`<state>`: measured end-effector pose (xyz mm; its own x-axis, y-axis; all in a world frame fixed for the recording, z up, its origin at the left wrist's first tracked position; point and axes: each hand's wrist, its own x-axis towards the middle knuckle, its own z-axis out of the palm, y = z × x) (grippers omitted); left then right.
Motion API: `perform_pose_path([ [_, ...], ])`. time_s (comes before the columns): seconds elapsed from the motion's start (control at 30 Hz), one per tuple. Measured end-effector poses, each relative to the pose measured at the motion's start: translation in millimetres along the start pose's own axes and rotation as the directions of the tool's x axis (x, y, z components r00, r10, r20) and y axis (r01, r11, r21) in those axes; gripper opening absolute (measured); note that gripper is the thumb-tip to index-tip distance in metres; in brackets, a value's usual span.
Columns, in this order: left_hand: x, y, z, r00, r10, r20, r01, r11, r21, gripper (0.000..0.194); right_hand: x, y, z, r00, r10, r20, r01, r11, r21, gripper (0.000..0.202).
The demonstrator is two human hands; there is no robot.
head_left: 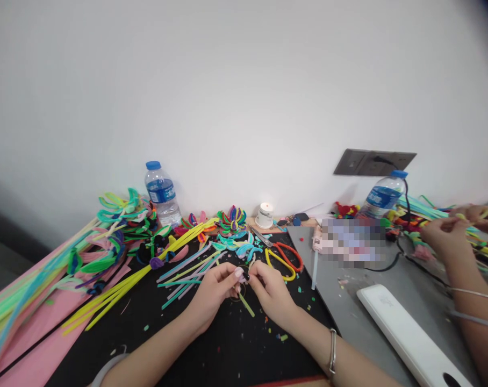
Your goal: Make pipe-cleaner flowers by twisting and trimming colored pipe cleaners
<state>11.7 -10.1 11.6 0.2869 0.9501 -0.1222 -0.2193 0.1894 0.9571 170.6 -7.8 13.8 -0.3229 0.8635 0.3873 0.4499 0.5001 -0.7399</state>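
Note:
Above the black mat (203, 344), my left hand (220, 287) and my right hand (272, 290) meet, thumbs and forefingers pinched together. A small black fuzzy piece (246, 276) sits between the fingertips, and a short yellow-green pipe cleaner (247, 305) sticks out below them. How the two join is hidden by the fingers. Just beyond my hands lie cut pastel pipe cleaners (183, 271) and a blue-green pipe-cleaner shape (238, 246). To the right of these rest scissors (289, 257) with orange and yellow handles.
Pipe-cleaner flowers (231, 219) and long pipe cleaners (30, 293) crowd the left and back. Two water bottles (161, 193) stand by the wall; a white roll (264, 215) is between them. A white device (409, 333) lies right, near another person's hands (449, 236).

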Motion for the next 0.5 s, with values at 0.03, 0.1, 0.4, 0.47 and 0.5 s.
perform_pose_path([
  [0.03,0.5,0.1,-0.4,1.0,0.017,-0.022,-0.016,0.999,0.029,0.031,-0.6,0.2,0.2,1.0,-0.018,0.008,0.018,1.0,-0.013,0.02],
  [0.1,1.3,0.2,-1.7,0.998,0.049,-0.046,-0.045,0.995,0.089,0.031,-1.5,0.5,0.1,0.998,-0.052,0.027,0.053,0.998,-0.032,0.021],
  [0.4,0.1,10.1,-3.6,0.997,0.052,0.06,-0.066,0.963,0.26,0.034,2.6,-1.2,-9.1,0.994,-0.102,0.042,0.104,0.994,-0.044,0.02],
  [0.47,-0.7,13.8,-3.8,0.994,-0.005,0.106,-0.023,0.966,0.257,0.036,4.3,-3.0,-11.8,0.993,-0.104,0.063,0.107,0.994,-0.032,0.02],
  [0.5,-1.0,15.0,-4.3,0.991,-0.034,0.133,0.0,0.97,0.245,0.036,5.1,-4.0,-13.0,0.992,-0.1,0.079,0.102,0.994,-0.022,0.02],
])
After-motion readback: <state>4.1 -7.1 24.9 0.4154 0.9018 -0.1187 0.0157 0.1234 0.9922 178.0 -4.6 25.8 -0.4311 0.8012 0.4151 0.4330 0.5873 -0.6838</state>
